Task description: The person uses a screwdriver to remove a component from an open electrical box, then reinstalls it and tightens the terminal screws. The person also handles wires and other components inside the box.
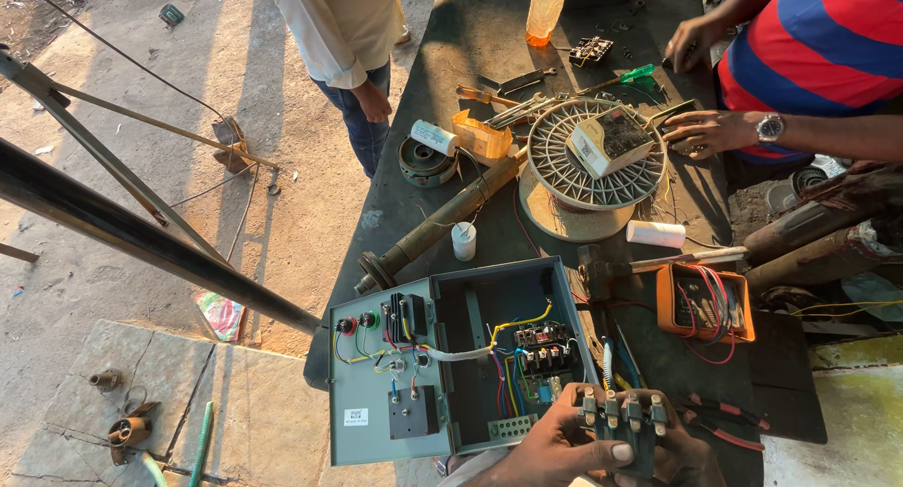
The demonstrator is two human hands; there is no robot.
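At counter (451,73) front edge: left hand (555,449) and right hand (682,454) both gripping black switch block (621,429) w/ screw terminals, just right of open grey control box (451,365). Step, by the look: fitting/wiring block; next needs wire alignment. Labels: small white sticker (356,416) on box door; white-labelled carton (609,141) on fan grille (594,153).

Bare bench top (451,45) lies open at upper centre. At mid-frame, a long shaft (437,222), fan guard (594,153) and hammer (658,259) block passage. The open control box (451,360) fills the lower centre.
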